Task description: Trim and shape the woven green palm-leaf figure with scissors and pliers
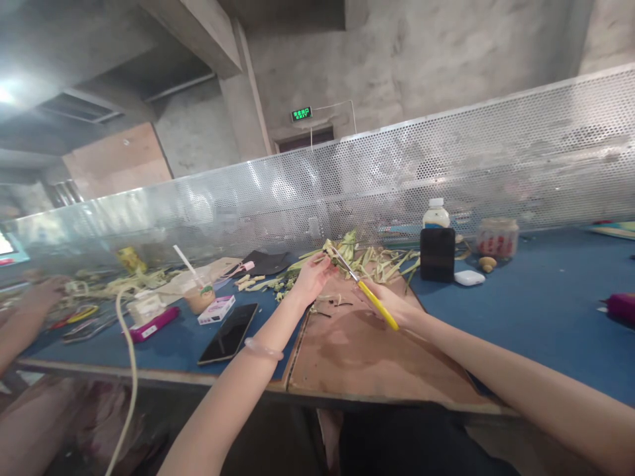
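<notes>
My left hand [315,276], with a pale bangle on its wrist, is closed on a pale green plant piece [328,247] above the far end of a brown board [347,357]. My right hand [389,301] grips yellow-handled scissors [376,301]. Their metal blades point up and left and meet the plant piece at my left fingertips. Whether the blades are apart cannot be made out. Behind both hands lies a loose heap of pale green leaves and stalks [381,261]. Several small dark scraps [342,303] are scattered on the board.
On the left are a black phone [228,334], a small white box [217,309], a drink cup [198,297] with a straw and a tissue pack [155,324]. A co-worker's hand [42,294] is further left. To the right stand a black case [437,254], a bottle [436,215] and a jar [497,238].
</notes>
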`<state>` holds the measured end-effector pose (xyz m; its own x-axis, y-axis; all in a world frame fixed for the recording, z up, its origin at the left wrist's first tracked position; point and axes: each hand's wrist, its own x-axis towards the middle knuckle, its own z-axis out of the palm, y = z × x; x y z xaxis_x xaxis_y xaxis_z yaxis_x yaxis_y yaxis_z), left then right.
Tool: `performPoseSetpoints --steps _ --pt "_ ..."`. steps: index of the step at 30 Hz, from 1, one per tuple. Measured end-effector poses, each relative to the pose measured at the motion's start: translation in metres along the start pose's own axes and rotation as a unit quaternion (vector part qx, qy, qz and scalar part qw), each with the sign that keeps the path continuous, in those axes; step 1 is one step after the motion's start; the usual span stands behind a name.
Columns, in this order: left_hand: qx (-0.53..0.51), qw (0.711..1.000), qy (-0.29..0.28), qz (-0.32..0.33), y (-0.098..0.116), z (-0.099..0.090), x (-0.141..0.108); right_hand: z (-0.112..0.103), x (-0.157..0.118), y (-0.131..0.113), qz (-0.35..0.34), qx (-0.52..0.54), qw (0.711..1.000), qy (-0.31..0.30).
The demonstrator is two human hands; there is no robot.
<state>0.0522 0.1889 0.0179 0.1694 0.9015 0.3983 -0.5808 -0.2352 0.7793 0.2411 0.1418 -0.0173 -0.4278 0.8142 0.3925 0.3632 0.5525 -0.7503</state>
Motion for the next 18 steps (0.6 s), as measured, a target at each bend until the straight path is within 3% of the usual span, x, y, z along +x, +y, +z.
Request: performPoseSetpoints --steps 18 --pt "-0.002 1.0 0.011 0.027 0.0001 0.0054 -0.0021 -0.0004 -0.0016 -0.0039 0.038 -0.014 0.999 0.004"
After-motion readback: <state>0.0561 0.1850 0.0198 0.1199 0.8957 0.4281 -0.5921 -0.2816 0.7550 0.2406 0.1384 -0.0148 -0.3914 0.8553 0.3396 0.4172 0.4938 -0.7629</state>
